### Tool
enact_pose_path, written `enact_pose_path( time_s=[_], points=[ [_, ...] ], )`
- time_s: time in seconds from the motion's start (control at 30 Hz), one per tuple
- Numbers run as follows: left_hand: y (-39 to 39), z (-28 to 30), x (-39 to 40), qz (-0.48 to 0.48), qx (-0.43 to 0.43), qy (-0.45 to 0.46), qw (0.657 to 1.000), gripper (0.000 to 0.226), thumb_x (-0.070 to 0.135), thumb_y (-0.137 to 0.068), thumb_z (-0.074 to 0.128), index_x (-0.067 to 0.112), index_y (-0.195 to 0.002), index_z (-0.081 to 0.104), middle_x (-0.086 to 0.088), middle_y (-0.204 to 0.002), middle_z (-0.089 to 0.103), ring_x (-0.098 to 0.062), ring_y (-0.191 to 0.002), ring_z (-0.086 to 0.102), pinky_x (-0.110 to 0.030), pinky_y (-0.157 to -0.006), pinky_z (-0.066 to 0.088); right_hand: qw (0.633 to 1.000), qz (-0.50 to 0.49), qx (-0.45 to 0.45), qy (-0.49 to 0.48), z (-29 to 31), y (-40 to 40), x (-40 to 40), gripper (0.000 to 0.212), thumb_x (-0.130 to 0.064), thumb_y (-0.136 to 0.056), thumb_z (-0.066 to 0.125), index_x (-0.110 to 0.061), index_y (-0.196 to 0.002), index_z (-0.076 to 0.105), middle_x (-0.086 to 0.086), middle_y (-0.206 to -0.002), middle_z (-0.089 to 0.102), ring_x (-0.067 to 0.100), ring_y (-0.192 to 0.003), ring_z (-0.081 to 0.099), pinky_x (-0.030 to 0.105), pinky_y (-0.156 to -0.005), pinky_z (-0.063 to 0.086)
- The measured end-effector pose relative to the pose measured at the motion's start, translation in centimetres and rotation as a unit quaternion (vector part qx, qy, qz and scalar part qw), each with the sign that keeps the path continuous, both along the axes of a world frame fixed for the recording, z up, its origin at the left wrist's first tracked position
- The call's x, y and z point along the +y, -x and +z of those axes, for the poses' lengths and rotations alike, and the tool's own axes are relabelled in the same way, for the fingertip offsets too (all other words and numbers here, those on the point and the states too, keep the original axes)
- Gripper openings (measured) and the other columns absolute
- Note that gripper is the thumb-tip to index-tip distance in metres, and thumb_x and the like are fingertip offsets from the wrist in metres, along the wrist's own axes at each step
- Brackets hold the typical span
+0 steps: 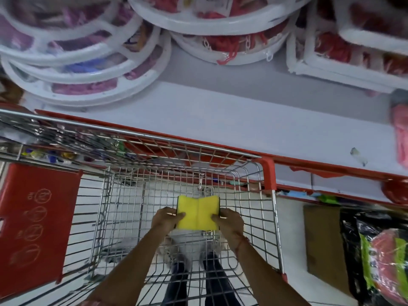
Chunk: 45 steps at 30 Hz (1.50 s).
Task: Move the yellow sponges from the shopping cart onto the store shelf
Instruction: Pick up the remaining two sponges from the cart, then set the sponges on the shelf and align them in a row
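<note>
Two yellow sponges (198, 212), side by side, pinched between left hand (166, 218) and right hand (229, 220), each grip closed on one outer edge, above shopping cart (268, 173); shelf (220, 120) beyond.

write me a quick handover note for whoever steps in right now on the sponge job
Left hand and right hand: each grips one side of the two flat yellow foam sponges, held side by side over the wire shopping cart.
Shelf: the white store shelf ahead shows no sponges on its bare part.
Done: sponges picked up.
Left: lift them onto the shelf. No other sponges visible in the cart.
</note>
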<state>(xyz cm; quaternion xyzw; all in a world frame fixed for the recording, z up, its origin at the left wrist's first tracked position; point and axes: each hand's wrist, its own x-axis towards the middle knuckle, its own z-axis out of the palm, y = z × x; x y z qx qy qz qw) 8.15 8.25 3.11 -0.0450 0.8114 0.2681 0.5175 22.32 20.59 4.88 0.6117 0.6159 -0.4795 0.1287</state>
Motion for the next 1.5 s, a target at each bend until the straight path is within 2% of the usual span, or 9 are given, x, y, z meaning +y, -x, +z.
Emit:
enact_pose_path(
  time_s=[0.23,0.33,0.47,0.53,0.67,0.8,1.0,1.33,1.5],
  points=[
    [2.0,4.6,-0.3,0.038,-0.048,-0.086,0.994,0.018,0.017,-0.074,0.079,0.007,-0.079,0.065,-0.021,-0.100,0.070,-0.030,-0.091,0.067,-0.046,-0.091,0.056,0.988,-0.109,0.103,0.047,3.9,-0.9,1.5,0.034,-0.006,-0.077,0.075,0.002,-0.109,0.067,0.013,-0.094,0.069,0.015,-0.069,0.064,0.020,-0.065,0.058],
    [3.1,8.3,0.3,0.021,-0.065,-0.137,0.988,0.011,0.016,-0.081,0.073,0.007,-0.080,0.066,-0.018,-0.105,0.070,-0.030,-0.097,0.067,-0.038,-0.092,0.054,0.976,-0.143,0.151,0.066,7.0,-1.0,2.4,0.026,-0.004,-0.077,0.074,0.000,-0.101,0.069,0.025,-0.105,0.070,0.031,-0.086,0.067,0.039,-0.084,0.056],
    [4.9,13.2,1.5,-0.003,-0.049,-0.202,0.978,0.014,0.017,-0.081,0.073,0.005,-0.087,0.071,-0.012,-0.100,0.073,-0.024,-0.094,0.070,-0.030,-0.079,0.058,0.962,-0.150,0.214,0.075,12.0,-0.4,4.0,0.044,-0.007,-0.078,0.073,0.002,-0.119,0.059,0.018,-0.116,0.068,0.033,-0.106,0.066,0.035,-0.079,0.057],
    [5.9,15.5,2.4,-0.002,-0.039,-0.228,0.973,0.018,0.016,-0.079,0.074,0.003,-0.090,0.071,-0.013,-0.100,0.074,-0.022,-0.089,0.071,-0.026,-0.070,0.060,0.958,-0.150,0.237,0.066,14.5,0.0,4.8,0.046,-0.010,-0.078,0.074,0.001,-0.119,0.059,0.018,-0.115,0.068,0.031,-0.105,0.066,0.036,-0.077,0.057],
    [7.9,20.9,4.1,-0.033,-0.037,-0.261,0.964,0.019,0.017,-0.076,0.078,0.003,-0.086,0.070,-0.021,-0.105,0.074,-0.028,-0.094,0.071,-0.040,-0.087,0.059,0.947,-0.130,0.293,0.034,20.0,1.2,6.4,0.037,-0.011,-0.080,0.072,0.001,-0.113,0.064,0.018,-0.112,0.069,0.028,-0.097,0.068,0.032,-0.070,0.058],
    [8.3,26.2,5.0,-0.061,-0.015,-0.289,0.955,0.031,0.017,-0.078,0.076,-0.001,-0.101,0.067,-0.014,-0.104,0.074,-0.021,-0.091,0.070,-0.021,-0.062,0.060,0.939,-0.114,0.325,0.015,25.0,1.5,7.6,0.039,-0.013,-0.079,0.074,0.002,-0.114,0.064,0.019,-0.112,0.070,0.028,-0.101,0.068,0.029,-0.071,0.059],
    [9.0,33.9,6.2,-0.083,-0.003,-0.329,0.941,0.032,0.018,-0.079,0.074,-0.001,-0.104,0.069,-0.012,-0.107,0.073,-0.021,-0.092,0.071,-0.024,-0.066,0.060,0.923,-0.072,0.378,0.008,32.9,0.4,8.8,0.028,-0.016,-0.082,0.070,-0.003,-0.107,0.069,0.012,-0.105,0.075,0.022,-0.089,0.073,0.023,-0.065,0.058],
    [8.5,45.3,11.7,-0.096,0.045,-0.417,0.902,0.026,0.018,-0.077,0.076,0.007,-0.100,0.070,-0.005,-0.088,0.079,-0.014,-0.078,0.074,-0.018,-0.059,0.059,0.889,-0.021,0.452,-0.068,44.7,-0.6,14.7,0.031,-0.017,-0.082,0.069,-0.003,-0.109,0.069,0.015,-0.107,0.075,0.021,-0.087,0.072,0.027,-0.077,0.060],
    [8.1,48.9,14.4,-0.098,0.067,-0.426,0.897,0.052,0.022,-0.069,0.080,0.001,-0.114,0.065,-0.016,-0.111,0.071,-0.021,-0.086,0.069,-0.020,-0.056,0.059,0.881,-0.020,0.465,-0.085,47.1,-0.6,17.2,0.031,-0.016,-0.084,0.067,0.001,-0.110,0.067,0.017,-0.106,0.075,0.028,-0.093,0.071,0.043,-0.096,0.054]
  ],
)
